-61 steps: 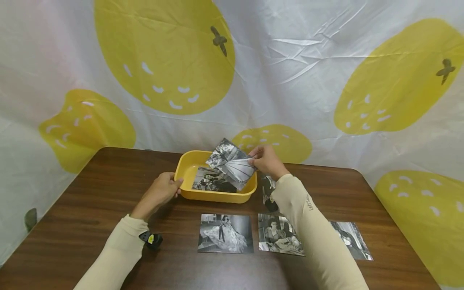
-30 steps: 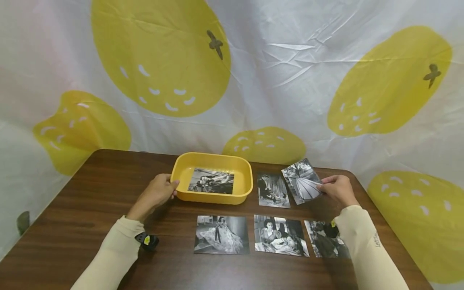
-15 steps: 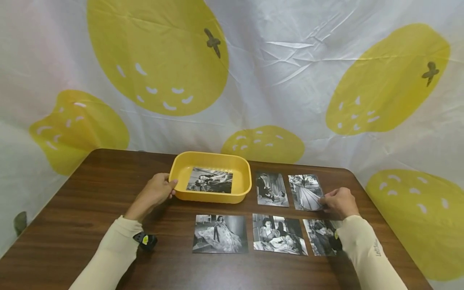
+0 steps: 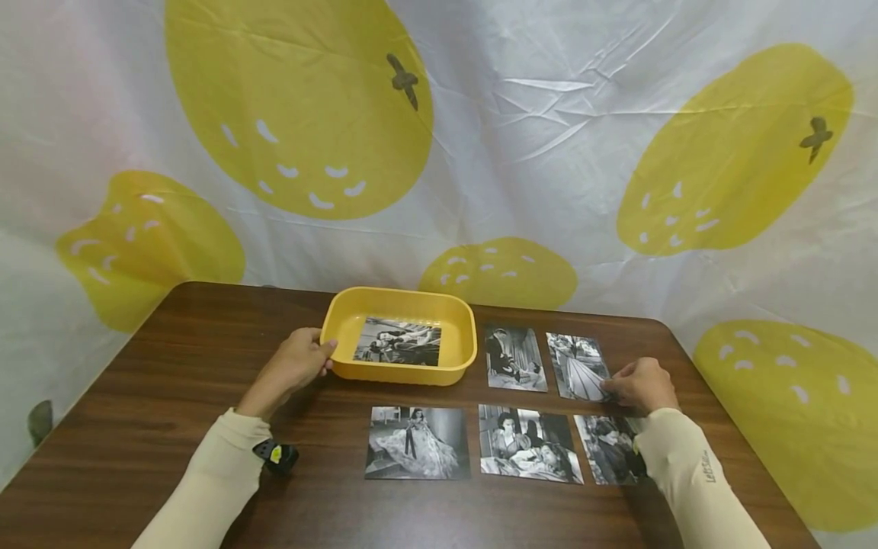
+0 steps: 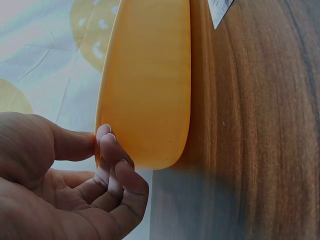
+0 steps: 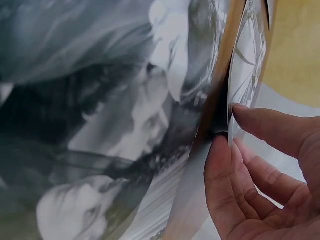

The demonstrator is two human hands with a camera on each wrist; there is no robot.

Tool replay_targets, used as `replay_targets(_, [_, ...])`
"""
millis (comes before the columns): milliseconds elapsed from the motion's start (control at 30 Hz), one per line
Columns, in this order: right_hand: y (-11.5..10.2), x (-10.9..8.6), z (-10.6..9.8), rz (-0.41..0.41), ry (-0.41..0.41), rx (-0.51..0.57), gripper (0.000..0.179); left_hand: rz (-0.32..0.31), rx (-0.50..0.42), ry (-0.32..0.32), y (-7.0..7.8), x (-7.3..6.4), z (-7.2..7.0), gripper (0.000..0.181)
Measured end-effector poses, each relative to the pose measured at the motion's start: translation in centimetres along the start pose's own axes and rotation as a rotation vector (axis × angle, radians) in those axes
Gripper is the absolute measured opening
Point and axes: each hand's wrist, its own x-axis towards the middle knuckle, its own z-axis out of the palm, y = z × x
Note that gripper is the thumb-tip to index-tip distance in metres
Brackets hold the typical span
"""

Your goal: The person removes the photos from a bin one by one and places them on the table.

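My left hand [image 4: 293, 362] pinches the left rim of a yellow plastic tray [image 4: 398, 374]; the left wrist view shows the thumb on one side of the rim and the fingertips on the other. One black-and-white photo [image 4: 398, 342] lies inside the tray. At the right, my right hand [image 4: 643, 383] pinches the lower right corner of a photo of a wide pale skirt [image 4: 578, 367]. In the right wrist view that photo [image 6: 245, 65] is edge-on between thumb and fingers, its corner slightly off the table.
Left of the pinched photo lies a photo of a dark-clothed figure [image 4: 515, 359]. Nearer are a photo of a gowned figure [image 4: 417, 443], a photo of a reclining figure [image 4: 530, 444] and a photo [image 4: 607, 450] partly under the right sleeve. A lemon-print cloth [image 4: 521, 152] hangs behind the wooden table [image 4: 288, 503].
My right hand has carried the skirt photo out of the tray to the right and lowered it beside the dark-figure photo. My left hand keeps hold of the tray rim.
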Motion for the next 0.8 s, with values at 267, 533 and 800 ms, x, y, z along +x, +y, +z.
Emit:
replay_targets(267, [0.1,0.2,0.1,-0.010,-0.003,-0.027,0.034,0.003,-0.004,0.002,-0.1,0.0,-0.1,0.034])
replay_targets(533, [-1.5,0.4,0.2,-0.061,0.060,-0.130,0.029,0.003,-0.027,-0.003,-0.1,0.0,-0.1,0.033])
replay_targets(800, [-7.7,1.2,0.1,-0.229,0.061,-0.125,0.043,-0.001,-0.009,0.006,-0.1,0.1,0.0,0.033])
